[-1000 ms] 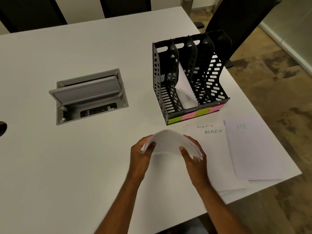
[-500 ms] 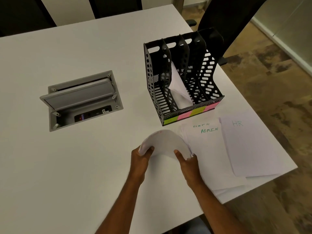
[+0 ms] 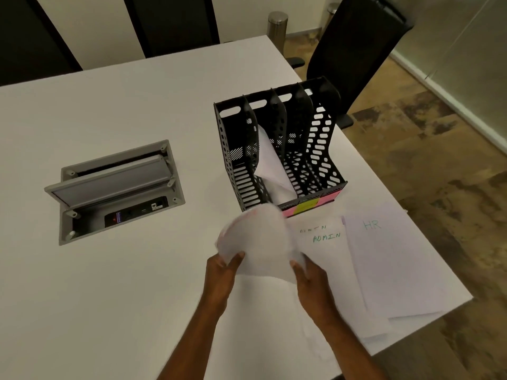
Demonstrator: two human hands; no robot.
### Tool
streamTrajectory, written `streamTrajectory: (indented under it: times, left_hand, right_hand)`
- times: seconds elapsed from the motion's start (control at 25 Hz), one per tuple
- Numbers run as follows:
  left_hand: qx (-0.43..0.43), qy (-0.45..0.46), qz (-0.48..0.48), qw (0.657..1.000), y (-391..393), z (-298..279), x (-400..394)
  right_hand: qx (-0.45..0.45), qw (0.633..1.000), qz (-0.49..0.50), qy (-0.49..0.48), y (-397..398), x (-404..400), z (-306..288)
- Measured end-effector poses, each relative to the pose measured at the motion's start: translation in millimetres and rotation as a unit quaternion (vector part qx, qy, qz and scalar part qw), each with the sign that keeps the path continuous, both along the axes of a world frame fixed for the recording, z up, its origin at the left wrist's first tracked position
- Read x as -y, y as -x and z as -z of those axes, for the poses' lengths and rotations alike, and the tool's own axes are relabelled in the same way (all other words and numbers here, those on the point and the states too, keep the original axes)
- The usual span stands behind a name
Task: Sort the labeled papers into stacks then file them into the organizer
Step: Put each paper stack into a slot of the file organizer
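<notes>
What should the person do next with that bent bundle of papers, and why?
Probably lift the curved stack, gripped by the left hand and right hand, forward into an empty slot of the organizer. It hangs just in front of it; one slot already holds papers, while the ADMIN pile and HR pile wait.

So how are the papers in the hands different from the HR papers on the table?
The held stack is bent into an arch, gripped by the left hand and right hand; the HR stack lies flat on the table, untouched. HR's label shows; the held stack's doesn't. Both are white paper.
</notes>
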State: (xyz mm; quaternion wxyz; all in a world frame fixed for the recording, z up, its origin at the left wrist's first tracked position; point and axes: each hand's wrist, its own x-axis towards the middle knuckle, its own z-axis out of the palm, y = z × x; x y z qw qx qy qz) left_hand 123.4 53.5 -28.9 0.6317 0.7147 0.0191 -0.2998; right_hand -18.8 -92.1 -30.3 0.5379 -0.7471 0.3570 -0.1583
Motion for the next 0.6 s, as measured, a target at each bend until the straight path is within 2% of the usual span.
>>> streamTrajectory:
  times: [0.08,0.16,0.24,0.4,0.6]
  left_hand:
    - [0.062,-0.016,0.008,0.998,-16.3,-5.8,29.9]
    - [0.130,-0.061,0.005,0.990,-28.6,-10.2,61.7]
    - [0.202,-0.096,0.017,0.975,-34.3,-10.0,85.6]
    - [0.350,-0.161,0.102,0.917,-27.5,8.8,107.9]
    - [0.347,-0.221,0.145,0.900,-20.3,24.3,113.1]
  right_hand:
    - [0.058,0.994,0.086,0.030,-7.6,37.6,-28.4]
    - [0.128,0.971,0.193,0.063,-10.9,78.3,-48.8]
    - [0.172,0.949,0.260,0.050,-19.7,119.0,-57.7]
    - [0.177,0.950,0.247,0.074,-71.7,158.5,-67.6]
    - [0.197,0.944,0.254,0.068,-104.2,185.1,-53.0]
